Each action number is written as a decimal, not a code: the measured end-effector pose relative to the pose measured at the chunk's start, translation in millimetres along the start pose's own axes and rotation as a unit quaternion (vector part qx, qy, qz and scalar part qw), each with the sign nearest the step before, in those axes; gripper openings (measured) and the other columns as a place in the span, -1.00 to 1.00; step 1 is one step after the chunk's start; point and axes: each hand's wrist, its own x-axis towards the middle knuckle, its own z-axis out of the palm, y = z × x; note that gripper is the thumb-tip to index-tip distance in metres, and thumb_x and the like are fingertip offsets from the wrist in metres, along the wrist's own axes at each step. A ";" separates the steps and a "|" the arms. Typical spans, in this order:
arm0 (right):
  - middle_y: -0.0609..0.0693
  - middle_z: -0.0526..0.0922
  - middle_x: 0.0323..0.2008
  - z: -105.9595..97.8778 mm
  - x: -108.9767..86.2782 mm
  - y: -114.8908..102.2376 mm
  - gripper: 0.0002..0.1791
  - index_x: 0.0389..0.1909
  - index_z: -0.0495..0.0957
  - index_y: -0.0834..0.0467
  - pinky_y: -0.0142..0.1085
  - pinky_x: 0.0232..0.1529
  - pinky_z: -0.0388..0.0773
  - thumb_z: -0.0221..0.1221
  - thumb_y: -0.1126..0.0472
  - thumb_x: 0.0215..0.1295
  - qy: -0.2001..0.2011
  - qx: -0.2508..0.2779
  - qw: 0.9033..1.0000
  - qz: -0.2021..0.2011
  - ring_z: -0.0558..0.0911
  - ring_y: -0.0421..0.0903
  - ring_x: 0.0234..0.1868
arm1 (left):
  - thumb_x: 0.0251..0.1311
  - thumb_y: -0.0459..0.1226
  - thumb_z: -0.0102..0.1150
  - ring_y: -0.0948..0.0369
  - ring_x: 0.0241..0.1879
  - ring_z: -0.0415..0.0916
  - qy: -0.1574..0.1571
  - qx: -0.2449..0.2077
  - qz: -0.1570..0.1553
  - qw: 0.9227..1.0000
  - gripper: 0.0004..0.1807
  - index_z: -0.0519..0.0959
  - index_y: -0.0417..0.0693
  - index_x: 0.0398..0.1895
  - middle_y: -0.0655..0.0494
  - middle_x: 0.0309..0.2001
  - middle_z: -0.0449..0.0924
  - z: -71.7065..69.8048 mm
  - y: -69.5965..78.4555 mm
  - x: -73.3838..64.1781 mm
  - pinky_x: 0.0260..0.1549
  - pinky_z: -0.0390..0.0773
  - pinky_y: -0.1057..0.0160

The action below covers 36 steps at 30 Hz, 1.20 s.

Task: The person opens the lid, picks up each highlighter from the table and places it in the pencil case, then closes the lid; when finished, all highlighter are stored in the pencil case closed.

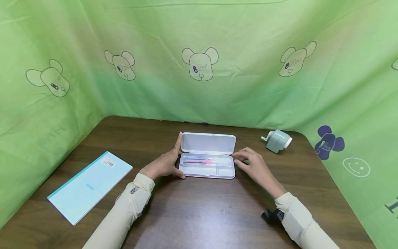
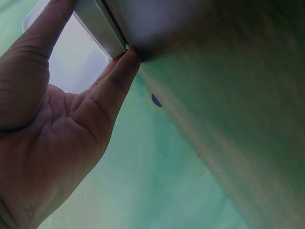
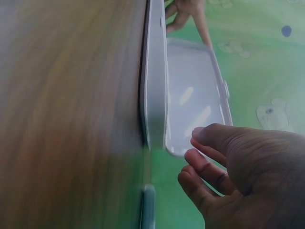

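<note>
A white pencil case (image 1: 225, 172) lies on the table, its lid (image 1: 208, 144) raised at the back. Several pens (image 1: 199, 161), pinkish and bluish, lie in its rear compartment. My left hand (image 1: 164, 164) grips the case's left end, thumb at the front corner and index finger extended up along the lid. In the left wrist view, the thumb and fingers of that hand (image 2: 62, 114) span the end of the case. At the other end, my right hand (image 1: 255, 166) has loosely bent fingers beside the hinge side. The right wrist view shows those fingertips (image 3: 199, 134) overlapping the lid, with nothing held.
A light blue notebook (image 1: 90, 188) lies at the left of the brown wooden table (image 1: 199, 211). Toward the back right stands a grey-green pencil sharpener (image 1: 277, 141) with a white crank. Green printed cloth (image 1: 161, 86) surrounds the table's back and sides.
</note>
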 end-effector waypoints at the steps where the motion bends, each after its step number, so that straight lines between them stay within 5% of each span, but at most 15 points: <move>1: 0.17 0.74 -0.02 -3.3 -2.8 2.5 -0.77 0.04 0.79 0.30 0.10 0.00 0.71 0.40 0.42 0.40 0.001 -0.003 1.000 0.003 0.77 0.14 -0.08 | -0.15 0.02 0.85 -0.13 0.40 0.49 -0.002 0.001 0.001 1.000 0.89 -0.81 0.43 0.65 -0.30 0.53 0.40 -4.1 10.0 -4.1 0.36 0.44 -0.22; 6: 0.18 0.74 -0.04 -19.0 -15.8 14.3 -0.77 0.03 0.78 0.30 0.11 -0.04 0.71 0.41 0.42 0.39 0.014 -0.019 1.000 0.014 0.79 0.16 -0.10 | -0.01 -0.14 0.80 -0.21 0.43 0.45 -0.021 -0.004 -0.008 1.000 0.81 -0.78 0.15 0.68 -0.39 0.49 0.41 -18.9 47.6 -19.8 0.40 0.38 -0.25; 11: 0.14 0.75 -0.10 -35.6 -30.1 26.6 -0.75 0.02 0.78 0.31 0.03 -0.10 0.71 0.43 0.45 0.34 0.032 -0.042 0.998 0.018 0.79 0.13 -0.17 | -0.11 -0.08 0.84 -0.08 0.42 0.49 -0.003 0.009 -0.007 1.000 0.87 -0.80 0.36 0.66 -0.23 0.48 0.49 -9.0 22.8 -9.9 0.37 0.44 -0.14; 19: 0.08 0.77 -0.13 -57.0 -54.9 48.1 -0.72 -0.01 0.79 0.30 -0.22 -0.18 0.67 0.49 0.43 0.26 0.058 -0.070 0.995 0.030 0.78 0.02 -0.22 | -0.25 0.05 0.88 -0.05 0.40 0.51 0.003 0.000 0.012 1.000 0.94 -0.79 0.37 0.67 -0.17 0.45 0.53 8.0 -22.3 11.7 0.35 0.45 -0.17; 30: 0.07 0.76 -0.17 -65.8 -69.8 56.6 -0.75 -0.02 0.78 0.34 -0.32 -0.21 0.67 0.48 0.41 0.29 -0.004 -0.048 0.996 0.079 0.70 -0.19 -0.26 | -0.34 0.08 0.90 0.05 0.34 0.57 0.007 -0.012 0.002 1.000 0.96 -0.74 0.42 0.69 -0.03 0.38 0.61 12.2 -34.1 15.6 0.33 0.49 -0.12; 36: 0.02 0.74 -0.21 -65.0 -71.0 54.2 -0.79 -0.06 0.78 0.34 -0.38 -0.23 0.64 0.47 0.42 0.30 -0.021 -0.023 0.996 0.084 0.65 -0.28 -0.27 | -0.12 -0.02 0.84 -0.07 0.34 0.57 0.001 0.003 0.004 1.000 0.86 -0.76 0.31 0.69 -0.21 0.36 0.60 -4.3 10.0 -3.9 0.33 0.48 -0.15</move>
